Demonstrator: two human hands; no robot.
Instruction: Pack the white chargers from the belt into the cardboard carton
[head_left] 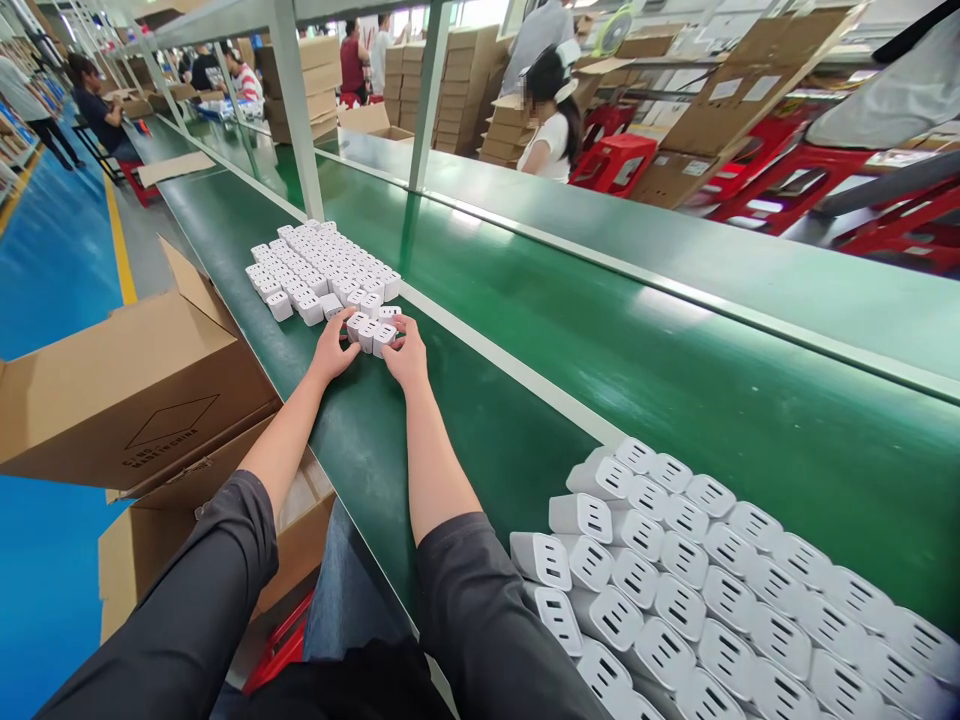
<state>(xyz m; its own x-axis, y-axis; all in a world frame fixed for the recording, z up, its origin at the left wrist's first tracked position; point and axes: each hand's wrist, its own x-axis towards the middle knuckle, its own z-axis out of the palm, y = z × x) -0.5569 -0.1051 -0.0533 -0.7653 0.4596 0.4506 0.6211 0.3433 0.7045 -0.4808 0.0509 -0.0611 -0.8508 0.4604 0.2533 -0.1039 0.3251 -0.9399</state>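
Note:
Between my two hands a short row of white USB charger blocks (pixel 367 335) is squeezed from both ends, their slotted faces turned up. My left hand (pixel 335 348) presses on the row's left end, fingers curled round it. At the right end my right hand (pixel 407 352) closes on the same row with thumb and fingers. Just beyond, a large cluster of the same chargers (pixel 319 262) stands packed on the green bench, with a few loose ones at its near edge. Another big group of chargers (pixel 690 570) stands at the lower right, some tilted.
An open cardboard box (pixel 135 385) stands left of the bench (pixel 480 400), against its edge. A white divider strip (pixel 517 370) runs along the bench, and metal posts (pixel 296 110) rise from it. Across it sits a person (pixel 551 130) near red stools (pixel 615 160) and stacked cartons.

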